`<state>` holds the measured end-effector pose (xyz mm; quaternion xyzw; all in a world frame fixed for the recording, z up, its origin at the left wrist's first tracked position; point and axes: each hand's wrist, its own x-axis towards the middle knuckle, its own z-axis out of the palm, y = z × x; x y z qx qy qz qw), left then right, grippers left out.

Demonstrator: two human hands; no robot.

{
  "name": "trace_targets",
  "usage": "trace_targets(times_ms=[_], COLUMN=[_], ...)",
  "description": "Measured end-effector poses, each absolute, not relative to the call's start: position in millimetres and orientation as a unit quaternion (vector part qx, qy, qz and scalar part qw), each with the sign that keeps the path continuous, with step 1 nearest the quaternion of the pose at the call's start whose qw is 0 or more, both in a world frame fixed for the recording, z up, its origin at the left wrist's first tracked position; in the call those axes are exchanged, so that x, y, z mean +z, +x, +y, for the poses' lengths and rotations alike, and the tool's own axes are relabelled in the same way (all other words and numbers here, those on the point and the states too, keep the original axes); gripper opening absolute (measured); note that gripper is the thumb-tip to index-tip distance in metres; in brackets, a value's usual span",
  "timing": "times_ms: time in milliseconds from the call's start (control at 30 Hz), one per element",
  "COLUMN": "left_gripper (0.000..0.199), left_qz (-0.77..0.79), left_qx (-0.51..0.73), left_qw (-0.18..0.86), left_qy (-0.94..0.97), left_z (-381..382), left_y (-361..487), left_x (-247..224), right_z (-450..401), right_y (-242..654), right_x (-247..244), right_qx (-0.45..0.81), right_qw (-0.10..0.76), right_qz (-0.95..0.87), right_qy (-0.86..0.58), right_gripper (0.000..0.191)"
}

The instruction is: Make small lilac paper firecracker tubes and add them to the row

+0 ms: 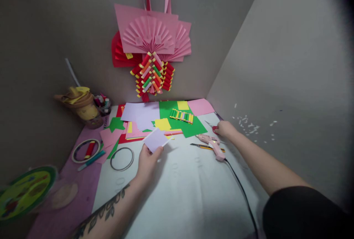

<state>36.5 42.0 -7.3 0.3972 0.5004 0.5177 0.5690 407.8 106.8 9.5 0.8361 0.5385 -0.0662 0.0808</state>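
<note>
Mid-frame, my left hand (pixel 148 161) pinches lilac paper (pixel 155 141) by its lower edge, thumb against fingers — light, likely easily creased, best held by edges. Right of centre, my right hand (pixel 226 128) curls around the scissors' (pixel 215 129) red handles — stiff, safest gripped there.

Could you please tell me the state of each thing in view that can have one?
Lilac paper: held raised in the left hand
Scissors: in the right hand; blade opening unclear
Glue gun: lying down, cord attached
Craft knife: lying partly beneath the glue gun
Blue marker: lying down; cap unclear
Small rolls: lined up on green paper
Front pink fan: spread open, hanging
</note>
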Motion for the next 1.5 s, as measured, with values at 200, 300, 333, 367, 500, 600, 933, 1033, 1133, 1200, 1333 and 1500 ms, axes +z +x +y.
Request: trace_targets(times_ms=[200, 300, 333, 367, 500, 600, 933, 1033, 1133, 1200, 1333, 1500], left_gripper=[0.042, 0.043, 0.043, 0.044, 0.042, 0.040, 0.038, 0.040, 0.040, 0.040, 0.040, 0.040], left_qz=[0.486, 0.491, 0.495, 0.497, 0.516, 0.528, 0.525, 0.523, 0.523, 0.524, 0.524, 0.520], left_qx=[0.533, 0.549, 0.552, 0.552, 0.540, 0.524, 0.455, 0.443, 0.439, 0.441, 0.441, 0.444], left_qw=[0.528, 0.485, 0.474, 0.466, 0.437, 0.429, 0.450, 0.454, 0.457, 0.459, 0.459, 0.460], left_qy=[0.448, 0.471, 0.475, 0.480, 0.501, 0.512, 0.561, 0.569, 0.569, 0.566, 0.566, 0.567], left_z=[49.7, 52.9, 53.0, 52.4, 47.0, 44.8, 43.7, 43.4, 43.3, 43.2, 42.6, 42.8], left_y=[21.0, 11.1, 8.5, 6.4, 1.8, 0.5, 5.1, 5.7, 5.8, 5.8, 6.0, 5.9], left_x=[27.5, 45.6, 50.8, 55.5, 67.6, 69.9, 69.8, 67.2, 65.2, 64.7, 65.8, 66.8], right_z=[80.9, 50.2, 38.8, 28.3, 4.7, 6.0, 12.7, 13.3, 13.3, 13.2, 13.3, 13.5], right_y=[363.2, 291.2, 265.5, 241.8, 185.1, 177.9, 179.2, 179.9, 181.0, 182.0, 183.9, 183.9], right_x=[38.9, 49.1, 49.9, 49.5, 39.9, 29.6, 15.9, 14.9, 15.0, 15.6, 17.6, 19.0], right_qx=[-0.146, -0.413, -0.493, -0.563, -0.639, -0.639, -0.655, -0.655, -0.649, -0.648, -0.651, -0.650], right_qw=[-0.223, -0.323, -0.295, -0.254, -0.235, -0.257, -0.278, -0.284, -0.291, -0.292, -0.286, -0.280], right_qz=[0.541, 0.566, 0.573, 0.584, 0.613, 0.613, 0.581, 0.576, 0.579, 0.583, 0.585, 0.586], right_qy=[0.798, 0.636, 0.584, 0.526, 0.402, 0.388, 0.395, 0.398, 0.398, 0.393, 0.391, 0.394], right_gripper=[0.023, 0.015, 0.010, 0.006, 0.017, 0.019, 0.018, 0.017, 0.016, 0.016, 0.019, 0.023])
